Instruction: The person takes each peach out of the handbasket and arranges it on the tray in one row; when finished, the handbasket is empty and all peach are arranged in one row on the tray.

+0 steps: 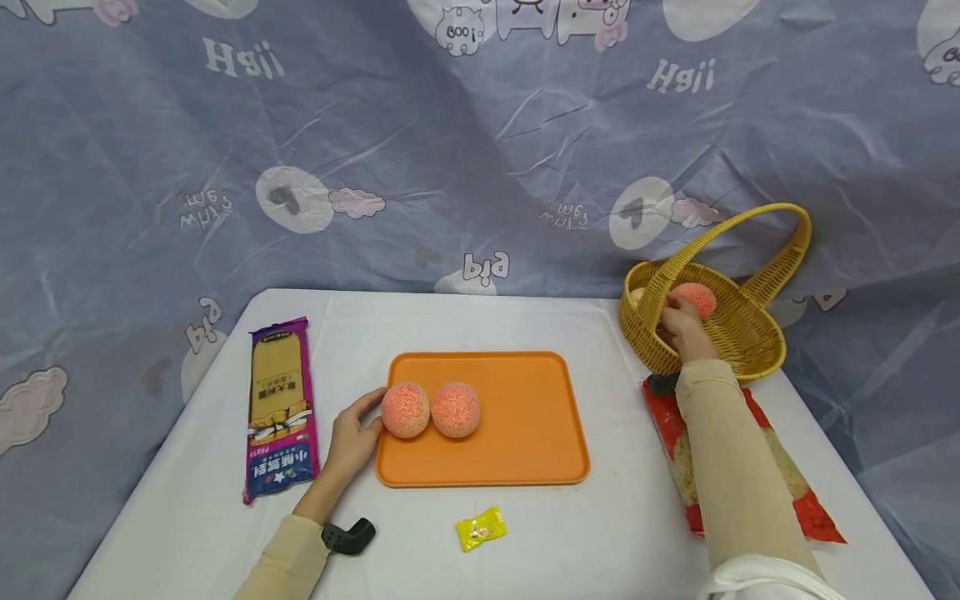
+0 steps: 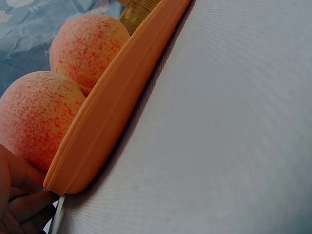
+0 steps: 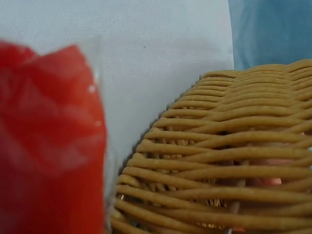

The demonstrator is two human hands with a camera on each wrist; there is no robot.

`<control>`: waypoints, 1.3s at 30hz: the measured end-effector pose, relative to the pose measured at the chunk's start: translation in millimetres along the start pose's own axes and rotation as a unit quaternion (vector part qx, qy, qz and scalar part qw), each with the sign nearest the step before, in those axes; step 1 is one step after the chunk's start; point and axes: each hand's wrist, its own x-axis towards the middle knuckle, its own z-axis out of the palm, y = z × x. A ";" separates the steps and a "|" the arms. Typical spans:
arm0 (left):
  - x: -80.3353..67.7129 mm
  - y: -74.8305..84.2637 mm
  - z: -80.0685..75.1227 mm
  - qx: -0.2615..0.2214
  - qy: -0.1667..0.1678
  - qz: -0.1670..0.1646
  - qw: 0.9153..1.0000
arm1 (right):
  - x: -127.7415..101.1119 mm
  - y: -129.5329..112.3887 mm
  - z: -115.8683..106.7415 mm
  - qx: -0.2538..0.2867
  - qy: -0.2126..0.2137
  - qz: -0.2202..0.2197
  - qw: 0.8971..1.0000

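Head view: right hand [image 1: 681,327] is inside the basket [image 1: 750,350] at the table's [image 1: 187,517] far right, fingers curled round a peach [image 1: 696,297]. Left hand [image 1: 354,439] lies at the tray's [image 1: 525,433] left edge, fingers relaxed and touching the left peach [image 1: 406,410], not gripping it. A second peach [image 1: 455,409] touches the first, both on the tray (left half). Pasta pack [image 1: 280,407] sits left of the tray, candy [image 1: 481,528] near it, red bag [image 1: 813,508] under the right forearm.

Head camera looks down across the bench [image 1: 600,533]; the left wrist camera hugs the tray [image 2: 107,122] rim, the right the basket [image 3: 219,161] wall.
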 end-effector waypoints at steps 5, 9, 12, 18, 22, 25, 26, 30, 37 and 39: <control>-1.5 -0.7 0.3 -0.002 -0.001 0.003 1.000 | -2.5 1.9 0.4 0.002 0.019 -0.003 1.000; -2.2 -1.7 1.1 -0.004 -0.003 0.003 1.000 | -10.3 -2.1 -3.3 0.013 0.033 0.012 0.999; -2.3 -2.2 1.7 -0.004 -0.003 0.005 1.000 | -19.1 -8.0 -8.2 0.024 0.044 0.003 0.999; -1.4 -2.1 1.0 -0.003 0.000 0.010 1.000 | -44.5 -24.3 -26.7 0.106 0.036 -0.022 0.993; -0.2 -1.8 -0.3 0.000 0.003 0.014 1.000 | -68.9 -33.1 -41.8 0.124 0.018 -0.022 0.992; 1.0 -1.2 -0.8 0.002 0.002 0.019 1.000 | -89.3 -35.4 -50.3 0.142 0.015 -0.032 0.989; 1.3 -0.9 -0.9 0.003 0.002 0.019 1.000 | -96.4 -34.9 -52.2 0.147 0.014 -0.037 0.988; 2.1 -0.1 -1.5 0.007 -0.002 0.016 1.000 | -127.1 -28.4 -52.7 0.163 0.005 -0.065 0.984; 3.9 -0.2 -2.4 0.012 -0.003 0.014 1.000 | -178.8 -15.4 -25.5 0.261 -0.105 -0.118 0.952; 4.2 -0.6 -2.2 0.011 -0.002 0.014 1.000 | -188.8 -12.6 -11.6 0.274 -0.133 -0.125 0.944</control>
